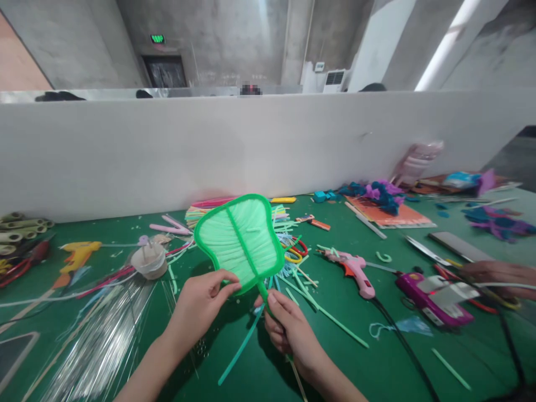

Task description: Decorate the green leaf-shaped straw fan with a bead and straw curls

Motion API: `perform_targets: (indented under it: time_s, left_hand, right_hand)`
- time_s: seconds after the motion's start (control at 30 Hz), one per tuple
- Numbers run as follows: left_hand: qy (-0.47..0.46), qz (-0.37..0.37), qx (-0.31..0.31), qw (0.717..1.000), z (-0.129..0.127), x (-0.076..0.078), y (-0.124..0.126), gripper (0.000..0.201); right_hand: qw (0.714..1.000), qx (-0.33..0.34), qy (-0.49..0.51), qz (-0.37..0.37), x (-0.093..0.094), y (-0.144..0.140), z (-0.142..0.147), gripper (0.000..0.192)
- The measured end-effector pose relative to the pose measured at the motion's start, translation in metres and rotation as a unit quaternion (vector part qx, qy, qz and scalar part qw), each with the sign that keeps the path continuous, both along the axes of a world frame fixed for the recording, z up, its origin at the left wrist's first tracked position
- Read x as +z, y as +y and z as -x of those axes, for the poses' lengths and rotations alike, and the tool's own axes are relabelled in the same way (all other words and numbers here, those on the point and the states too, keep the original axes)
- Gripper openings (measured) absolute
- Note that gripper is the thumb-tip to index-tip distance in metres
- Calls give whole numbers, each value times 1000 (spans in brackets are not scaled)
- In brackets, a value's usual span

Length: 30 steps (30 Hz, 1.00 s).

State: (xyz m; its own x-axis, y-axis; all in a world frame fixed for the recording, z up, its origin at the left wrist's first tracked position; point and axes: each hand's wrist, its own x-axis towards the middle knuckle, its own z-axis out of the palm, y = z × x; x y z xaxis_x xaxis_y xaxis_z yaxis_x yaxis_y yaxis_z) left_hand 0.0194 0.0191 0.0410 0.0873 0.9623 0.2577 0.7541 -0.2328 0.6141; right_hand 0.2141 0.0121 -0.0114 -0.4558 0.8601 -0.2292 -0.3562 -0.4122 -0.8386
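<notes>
Pinching the lower rim of a green leaf-shaped fan [238,240], the left hand [211,296] has thumb and forefinger together; the right hand [291,329] clamps its stem, holding it above the table. Rim, midrib and pleated filling look complete; the thin stick [298,382] below is bare and a teal pipe cleaner [240,353] dangles, so the handle seems unfinished. Glue guns, pink [352,268] and yellow [79,258], lie on the green tabletop [109,223]; beyond the white partition [167,156] rises a concrete wall [230,44].
</notes>
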Motion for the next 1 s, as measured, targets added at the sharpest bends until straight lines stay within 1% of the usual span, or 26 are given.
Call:
perform_targets:
  time_s: [0.17, 0.27, 0.33, 0.4, 0.47, 0.53, 0.57, 0.6, 0.63, 0.67, 0.73, 0.8, 0.83, 0.9, 1.0]
  left_hand:
    - [72, 17, -48, 996, 8, 0, 6, 29]
    - [82, 21, -65, 994, 6, -4, 12, 24]
    - [73, 15, -58, 995, 5, -6, 13, 24]
    - [54, -1, -20, 998, 10, -7, 10, 25]
    - [36, -31, 62, 997, 23, -5, 4, 27]
    - [51, -66, 173, 981, 41, -2, -3, 32]
    - [76, -77, 209, 972, 50, 0, -5, 38]
    - [104, -84, 236, 963, 57, 2, -8, 47]
    - [116, -92, 256, 955, 61, 5, -9, 50]
    - [115, -107, 269, 950, 62, 8, -9, 49]
    - [89, -142, 260, 951, 54, 13, -6, 39]
    - [60, -165, 201, 964, 37, 18, 0, 36]
    - [58, -165, 178, 968, 27, 20, 3, 35]
    - [52, -194, 143, 969, 11, 23, 10, 31]
    - [50, -231, 94, 967, 0, 24, 19, 24]
  right_hand:
    - [1000, -2, -9, -3, -2, 1, 1, 48]
    - [1000, -4, -19, -6, -2, 2, 3, 50]
    - [1000, -6, -22, -9, -2, 2, 3, 50]
    - [1000, -11, -23, -13, -2, 2, 3, 49]
    - [999, -17, -23, -17, -3, 2, 3, 48]
    - [999, -18, -26, -19, -4, 2, 3, 47]
    - [999, -17, -33, -24, -5, 2, 3, 46]
    - [998, -20, -47, -38, -7, 2, 3, 46]
    - [995, -27, -71, -64, -8, 1, 4, 45]
    - [988, -40, -107, -102, -9, 1, 4, 43]
    - [957, -74, -197, -197, -9, 0, 3, 40]
    - [919, -85, -274, -272, -9, -1, 1, 36]
    - [905, -81, -298, -293, -9, -2, 0, 34]
    - [893, -68, -318, -312, -8, -3, -2, 33]
    - [889, -70, -318, -321, -8, -4, -3, 34]
